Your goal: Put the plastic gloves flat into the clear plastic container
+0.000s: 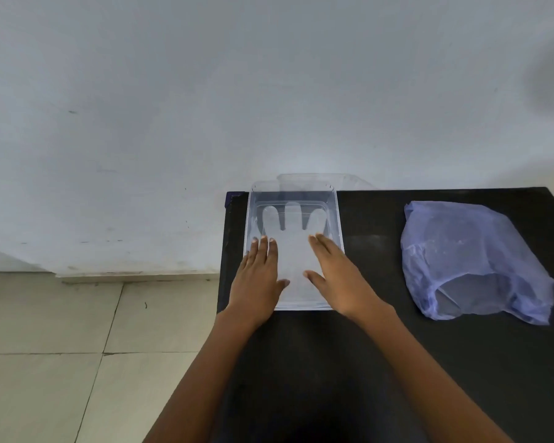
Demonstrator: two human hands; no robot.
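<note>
A clear plastic container (pixel 340 225) stands at the far left corner of the black table. Inside it a thin translucent plastic glove (pixel 293 238) lies flat, fingers pointing away from me. My left hand (pixel 256 276) rests palm down over the container's left side, fingers straight and together. My right hand (pixel 339 276) lies palm down over the right side, touching the glove. Neither hand grips anything. The glove's cuff end is partly hidden between my hands.
A crumpled blue plastic bag (pixel 470 260) lies on the black table (pixel 381 346) to the right of the container. The container's clear lid (pixel 320 180) leans behind it against the pale wall. Tiled floor lies beyond the table's left edge.
</note>
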